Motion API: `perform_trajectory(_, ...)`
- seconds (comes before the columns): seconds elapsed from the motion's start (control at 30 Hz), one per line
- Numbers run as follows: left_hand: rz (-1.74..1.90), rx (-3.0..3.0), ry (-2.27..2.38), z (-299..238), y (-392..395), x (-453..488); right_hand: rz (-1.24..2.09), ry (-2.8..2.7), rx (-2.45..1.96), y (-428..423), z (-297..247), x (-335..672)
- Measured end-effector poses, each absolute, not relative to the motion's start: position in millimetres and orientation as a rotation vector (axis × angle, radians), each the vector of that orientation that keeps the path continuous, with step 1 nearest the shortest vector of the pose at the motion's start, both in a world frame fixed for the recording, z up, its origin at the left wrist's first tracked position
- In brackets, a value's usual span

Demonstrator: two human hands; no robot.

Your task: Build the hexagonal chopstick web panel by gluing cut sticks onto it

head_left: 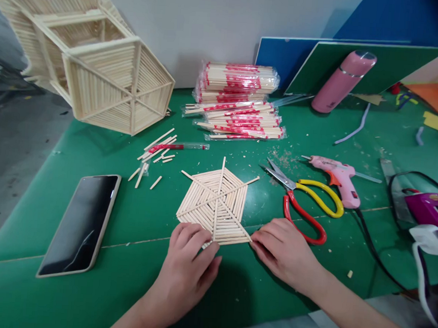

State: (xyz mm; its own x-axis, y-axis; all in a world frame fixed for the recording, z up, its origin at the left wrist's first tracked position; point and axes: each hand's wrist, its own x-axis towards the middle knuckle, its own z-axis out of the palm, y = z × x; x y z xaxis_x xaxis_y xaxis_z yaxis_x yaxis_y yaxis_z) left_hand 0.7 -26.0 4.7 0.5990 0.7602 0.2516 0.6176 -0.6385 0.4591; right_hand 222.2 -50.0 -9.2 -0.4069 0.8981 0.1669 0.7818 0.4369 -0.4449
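A flat hexagonal panel of wooden chopsticks [230,226] lies on the green table, its crossing spokes sticking out past the rim at several corners. My left hand [188,268] is closed at its lower left edge, with curled fingers covering that side. At the lower right corner, my right hand [286,252] pinches the end of a spoke between thumb and fingers. Scissors [290,183] with one red and one yellow handle lie open just beyond my right hand. A pink glue gun [339,176] rests on its side to their right.
Cut chopstick pieces [156,182] and an opened wrapper lie left of the panel. Wrapped chopstick bundles [241,96] are stacked behind. A chopstick lantern-like frame [109,78] stands back left, a phone [79,225] in front. A pink bottle [344,82] and cables [376,258] are at right.
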Motion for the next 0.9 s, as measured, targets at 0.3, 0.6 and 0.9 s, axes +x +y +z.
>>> perform_trajectory(0.3,0.645,2.504,1.11,3.0,-27.2,0.0,0.503,-2.285,-1.428,-48.4,-3.9,222.3)
perform_trajectory(0.6,0.625,2.536,1.112,1.7,-27.4,-0.6,0.5,-2.288,-1.447,-48.6,-4.7,221.0)
perform_trajectory(0.9,0.64,2.514,1.126,2.4,-27.7,0.3,0.512,-2.279,-1.435,-49.3,-7.2,221.3)
